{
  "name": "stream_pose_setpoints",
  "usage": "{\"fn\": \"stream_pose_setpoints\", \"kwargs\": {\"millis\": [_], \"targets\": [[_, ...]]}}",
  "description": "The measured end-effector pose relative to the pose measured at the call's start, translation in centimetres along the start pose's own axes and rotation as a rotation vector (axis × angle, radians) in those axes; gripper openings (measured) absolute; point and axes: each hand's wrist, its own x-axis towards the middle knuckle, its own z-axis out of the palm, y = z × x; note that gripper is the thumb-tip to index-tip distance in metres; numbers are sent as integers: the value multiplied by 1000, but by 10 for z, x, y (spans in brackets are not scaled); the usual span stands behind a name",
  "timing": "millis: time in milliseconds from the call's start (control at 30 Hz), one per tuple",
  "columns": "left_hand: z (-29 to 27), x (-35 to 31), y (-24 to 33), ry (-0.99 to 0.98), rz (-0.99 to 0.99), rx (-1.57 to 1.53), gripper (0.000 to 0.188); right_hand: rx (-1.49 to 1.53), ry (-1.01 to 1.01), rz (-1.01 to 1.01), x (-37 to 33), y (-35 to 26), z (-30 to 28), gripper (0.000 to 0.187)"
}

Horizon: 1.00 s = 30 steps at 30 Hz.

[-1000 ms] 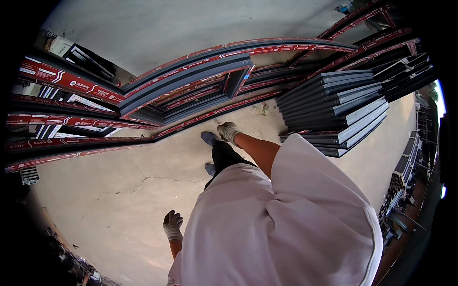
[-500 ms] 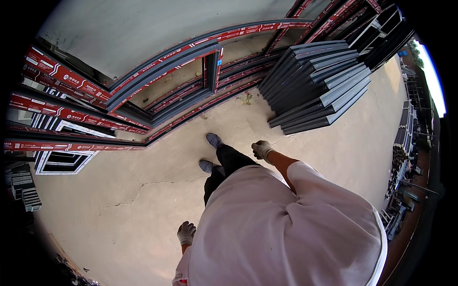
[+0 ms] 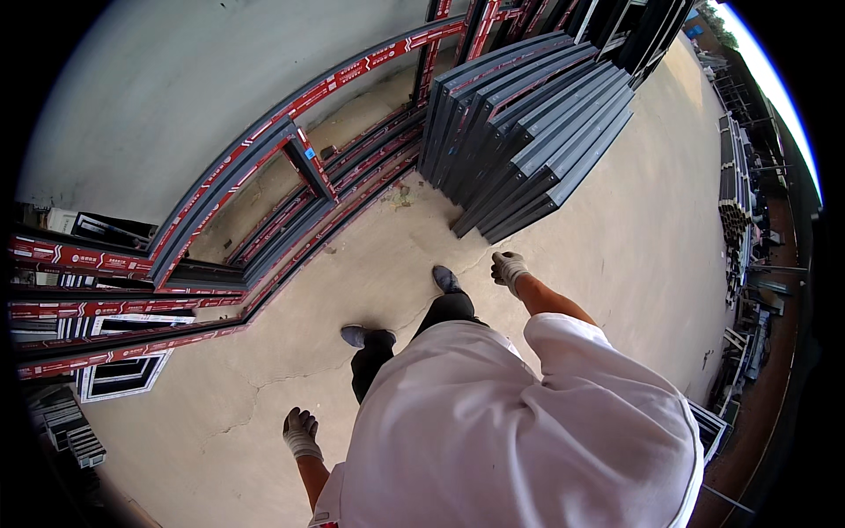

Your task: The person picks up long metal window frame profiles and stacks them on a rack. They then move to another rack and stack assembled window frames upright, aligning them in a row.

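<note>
The stack of dark grey frames stood at the upper middle of the frame, edges toward me. My right hand was just below its lower corner, apart from it. The fingers were bent and nothing visible was held; I could not tell whether they were fully closed. My left hand hung at the lower left, fingers loosely parted, carrying nothing, clear of every object.

Change noted: the stack had shifted left and slightly up in view, and my right shoe had advanced ahead of my left shoe. Result: the stack was the object nearest my right hand, but contact was not established and no load was borne.

Surroundings: a large red-taped window frame extended from upper middle to left, before a grey wall. A white-edged frame was at the left; piled bars lined the right edge.
</note>
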Motion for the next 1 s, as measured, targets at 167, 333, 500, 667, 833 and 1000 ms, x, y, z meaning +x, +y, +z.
{"fn": "stream_pose_setpoints", "kwargs": {"millis": [167, 333, 500, 667, 833, 1000], "targets": [[78, -46, -32, 6, 38, 47, 40, 93, 169, -35, 116, -25, -99, 24], [193, -121, -81, -149, -78, 253, 34, 29, 462, -150, 250, -25, -180, 35], [263, -162, -89, -354, 45, 685, 35, 122, 521, -48, 328, -34, -223, 48], [296, -173, -44, -289, 184, 538, 34, 492, 241, 64, 369, -49, -219, 76], [306, -176, -28, -328, 280, 496, 34, 662, 115, 63, 382, -48, -214, 74], [287, -152, -57, -359, 165, 600, 31, 689, 27, 68, 428, -36, -241, 71]]}}
